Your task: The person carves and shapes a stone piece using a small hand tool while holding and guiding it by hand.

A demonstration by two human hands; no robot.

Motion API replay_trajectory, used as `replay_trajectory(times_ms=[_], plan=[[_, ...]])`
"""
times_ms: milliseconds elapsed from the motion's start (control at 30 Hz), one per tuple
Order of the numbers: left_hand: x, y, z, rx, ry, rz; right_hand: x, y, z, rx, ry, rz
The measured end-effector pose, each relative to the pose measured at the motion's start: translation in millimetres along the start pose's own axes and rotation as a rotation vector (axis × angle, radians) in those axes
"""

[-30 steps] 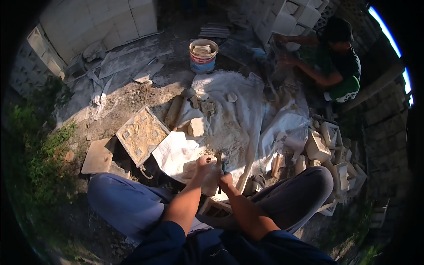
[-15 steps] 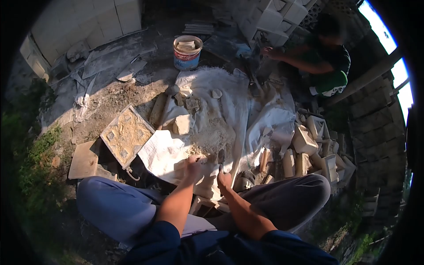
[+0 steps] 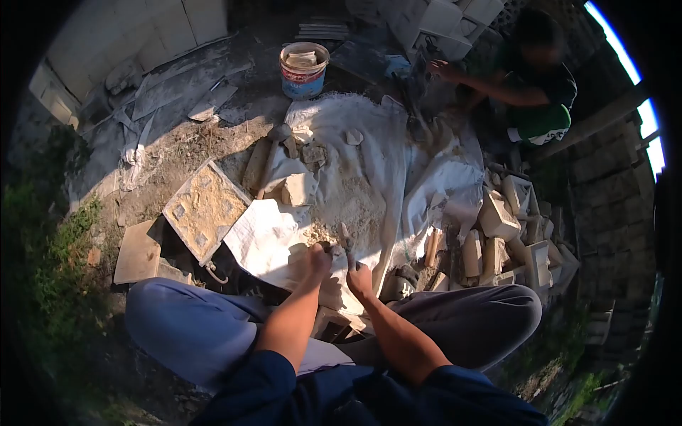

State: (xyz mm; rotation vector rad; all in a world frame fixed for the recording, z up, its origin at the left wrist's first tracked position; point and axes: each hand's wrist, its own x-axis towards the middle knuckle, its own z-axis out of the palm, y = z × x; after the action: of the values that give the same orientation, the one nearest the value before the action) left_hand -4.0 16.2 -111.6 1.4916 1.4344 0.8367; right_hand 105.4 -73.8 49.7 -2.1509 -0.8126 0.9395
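Note:
My right hand [image 3: 361, 280] is closed round the handle of a small trowel [image 3: 346, 238], its blade pointing up and away over the white sheet [image 3: 266, 238]. To the left of it, my left hand [image 3: 319, 260] is closed at the lower edge of a heap of pale crumbs [image 3: 359, 209]; a small dark thing shows at its fingertips, too small to name. Farther out on the sheet lie a pale block [image 3: 297, 189] and several stones [image 3: 313, 154].
A square mould-like slab [image 3: 206, 211] lies at the left. A bucket [image 3: 304, 69] stands beyond the sheet. Pale angular blocks [image 3: 499, 215] are piled at the right. Another person [image 3: 529, 89] crouches at the upper right, arms stretched out leftward.
My hands were together over a pale piece, then moved apart. The trowel now shows clearly in my right hand, its blade lit. The other person's arms have shifted, and the view has moved slightly.

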Motion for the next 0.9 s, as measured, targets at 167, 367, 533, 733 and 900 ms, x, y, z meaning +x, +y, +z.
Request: replay_trajectory(times_ms=[167,367,533,733,900], plan=[[3.6,50.7,-31.9,0.180,-0.063,0.235,0.5,14.2,5.3,-0.079,-0.113,0.175],[-10.6,51.9,-26.7,0.060,-0.038,0.076,-7.3,-23.4,-3.6,-0.097,0.007,-0.049],[-6.4,85.9,-46.4,0.137,-0.012,0.312,-1.5,29.5,15.3,-0.106,-0.059,0.097],[-7.3,55.6,-34.6,0.018,-0.124,0.154,-7.5,-22.4,1.4,0.031,0.004,-0.034],[0.3,65.4,-39.4,0.171,-0.026,0.346,0.9,17.9,8.2,-0.204,-0.124,0.122]])
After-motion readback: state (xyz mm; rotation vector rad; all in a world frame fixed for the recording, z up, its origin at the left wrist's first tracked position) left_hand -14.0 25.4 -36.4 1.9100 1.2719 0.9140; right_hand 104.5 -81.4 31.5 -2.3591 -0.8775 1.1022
